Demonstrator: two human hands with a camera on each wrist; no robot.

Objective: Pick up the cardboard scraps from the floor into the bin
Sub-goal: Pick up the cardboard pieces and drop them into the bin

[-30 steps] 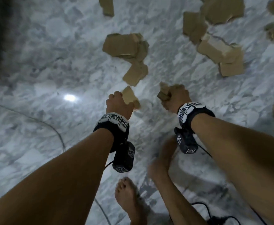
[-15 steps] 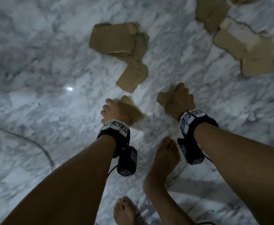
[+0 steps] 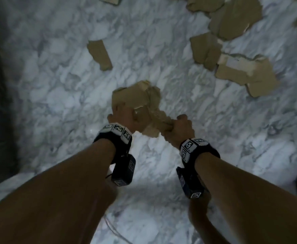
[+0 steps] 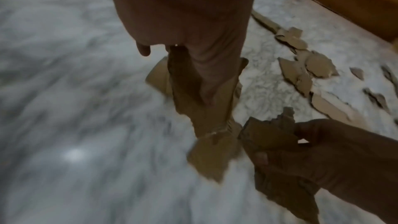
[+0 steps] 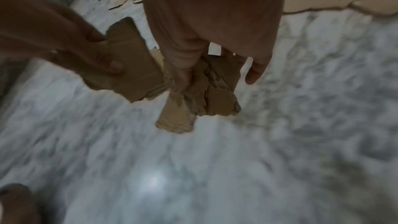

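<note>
Nearest the person, both forearms reach forward and down over the marble floor [image 3: 59,95]; the left hand [image 3: 122,118] grips a flat brown scrap [image 3: 131,95] with thumb curled over its face, and the right hand [image 3: 178,128] is clenched on a crumpled wad of scraps [image 3: 159,118]; the two loads touch between the hands, held clear of the floor. The step in hand looks like gathering: both hands are full and the bundle is being brought together. Further out, a single loose scrap [image 3: 100,54] lies flat by itself; beyond and to the right a cluster of larger cardboard pieces [image 3: 235,69] lies overlapping, with more at the far edge. No bin shows in any view, so its place cannot be told; the next move likely calls for carrying this load to it without shedding pieces, then returning for the far cluster.
</note>
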